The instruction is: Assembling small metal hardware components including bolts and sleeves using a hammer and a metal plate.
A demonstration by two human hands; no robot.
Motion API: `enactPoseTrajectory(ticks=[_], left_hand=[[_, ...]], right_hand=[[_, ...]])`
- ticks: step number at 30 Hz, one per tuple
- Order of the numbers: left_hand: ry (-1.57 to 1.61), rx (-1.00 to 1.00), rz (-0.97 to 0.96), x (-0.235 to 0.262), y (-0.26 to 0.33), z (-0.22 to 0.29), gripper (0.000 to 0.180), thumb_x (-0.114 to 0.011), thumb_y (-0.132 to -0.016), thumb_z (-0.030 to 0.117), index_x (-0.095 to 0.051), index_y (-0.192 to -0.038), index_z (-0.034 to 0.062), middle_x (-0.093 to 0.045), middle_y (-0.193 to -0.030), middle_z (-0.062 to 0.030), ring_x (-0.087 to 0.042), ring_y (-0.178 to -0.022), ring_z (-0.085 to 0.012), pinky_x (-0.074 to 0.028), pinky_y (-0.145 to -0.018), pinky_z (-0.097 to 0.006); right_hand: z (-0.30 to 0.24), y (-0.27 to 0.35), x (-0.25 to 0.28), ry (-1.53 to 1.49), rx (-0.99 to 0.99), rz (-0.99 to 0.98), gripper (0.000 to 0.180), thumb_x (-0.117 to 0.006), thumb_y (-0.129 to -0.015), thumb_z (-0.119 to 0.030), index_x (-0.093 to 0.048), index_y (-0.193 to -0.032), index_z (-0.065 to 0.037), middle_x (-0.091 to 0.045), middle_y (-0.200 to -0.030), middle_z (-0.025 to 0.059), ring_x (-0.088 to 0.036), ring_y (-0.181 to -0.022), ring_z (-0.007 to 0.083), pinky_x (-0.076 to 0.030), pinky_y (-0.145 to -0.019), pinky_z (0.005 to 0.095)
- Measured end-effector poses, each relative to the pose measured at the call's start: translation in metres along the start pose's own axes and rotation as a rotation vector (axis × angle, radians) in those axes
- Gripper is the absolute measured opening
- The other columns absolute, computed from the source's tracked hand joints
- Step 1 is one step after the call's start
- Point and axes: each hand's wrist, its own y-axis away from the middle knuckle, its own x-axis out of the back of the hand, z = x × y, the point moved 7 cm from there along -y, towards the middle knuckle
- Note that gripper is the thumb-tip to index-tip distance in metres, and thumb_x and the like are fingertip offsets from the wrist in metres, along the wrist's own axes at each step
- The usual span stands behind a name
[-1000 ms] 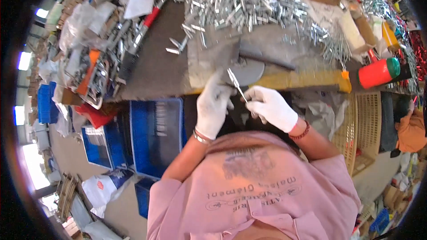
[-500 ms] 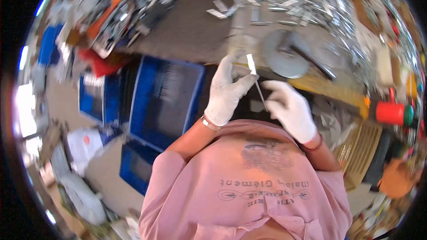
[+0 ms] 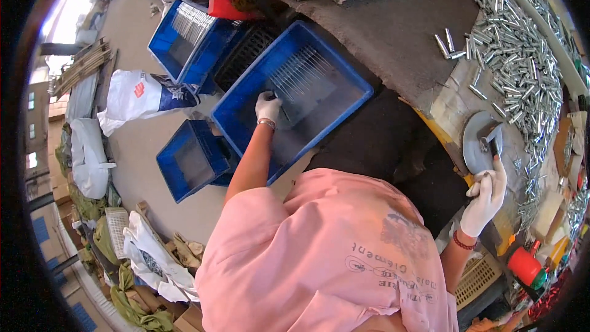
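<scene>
The left hand point(image 3: 268, 108) is outstretched, the right hand point(image 3: 484, 204) loosely bent.

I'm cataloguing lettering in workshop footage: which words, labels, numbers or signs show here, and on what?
I won't copy out wording, but print shows on these:
Pink shirt: dark lettering on the front, upside down here, partly legible.
White sack with red mark and dark blue panel: print too small to read.
White bag with dark patch, lower left: too blurred to read.

Blue bin point(image 3: 322, 109) and grey disc point(image 3: 474, 144), well apart.
The left hand point(image 3: 268, 108) is inside the bin, near thin rods point(image 3: 298, 74); the right hand point(image 3: 485, 201) is beside the disc.
</scene>
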Motion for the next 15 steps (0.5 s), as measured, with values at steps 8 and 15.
enactPoseTrajectory(ticks=[8, 15], left_hand=[[-0.211, -0.347, 0.113, -0.021, -0.076, -0.026, 0.043, -0.086, -0.081, 0.019, -0.076, -0.119, 0.0015, -0.079, -0.116, -0.0207, -0.076, -0.106, -0.0386, -0.057, -0.093, -0.043], [-0.205, -0.384, 0.342, 0.049, -0.053, -0.023, 0.045, -0.082, -0.092, 0.03, -0.072, -0.126, 0.0019, -0.077, -0.124, -0.0191, -0.073, -0.113, -0.0356, -0.054, -0.1, -0.043]], right_hand=[[0.003, -0.003, 0.005, -0.04, -0.027, 0.025, 0.044, -0.052, -0.107, -0.006, -0.057, -0.149, 0.005, -0.059, -0.09, 0.0042, -0.041, -0.06, 0.0031, -0.038, -0.056, 0.0204], [0.004, -0.006, 0.0, -0.128, 0.056, -0.11, 0.037, -0.056, -0.106, -0.006, -0.064, -0.141, 0.002, -0.069, -0.093, 0.0061, -0.055, -0.063, 0.0054, -0.046, -0.057, 0.0211]])
